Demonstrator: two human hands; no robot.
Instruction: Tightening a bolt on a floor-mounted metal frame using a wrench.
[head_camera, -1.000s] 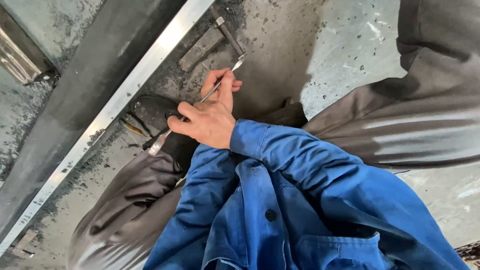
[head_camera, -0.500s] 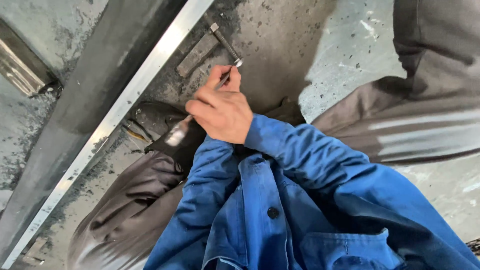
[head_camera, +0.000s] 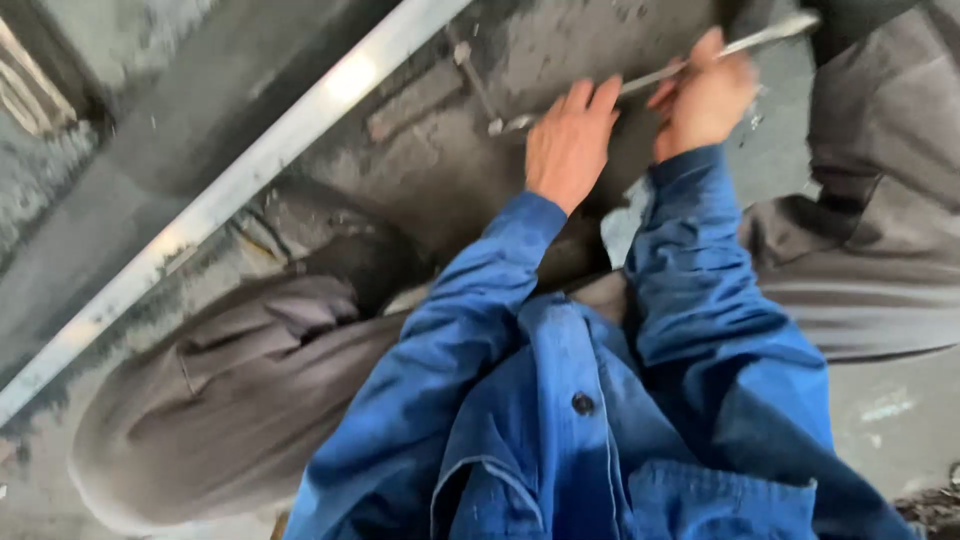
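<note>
The right hand (head_camera: 705, 95) is closing around a thin metal rod (head_camera: 680, 68) lying slantwise above the dirty floor (head_camera: 560, 40). The left hand (head_camera: 568, 145) is resting flat, fingers stretched, touching the rod's lower end.

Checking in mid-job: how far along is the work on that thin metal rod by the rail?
Done: both hands are at the rod. In hand: the right hand grips the thin metal rod, and the left hand rests open at its lower end, over the concrete floor. Left: the rod is not set down; the flat bar and metal rail lie untouched. Motion blur hides finer detail.
</note>
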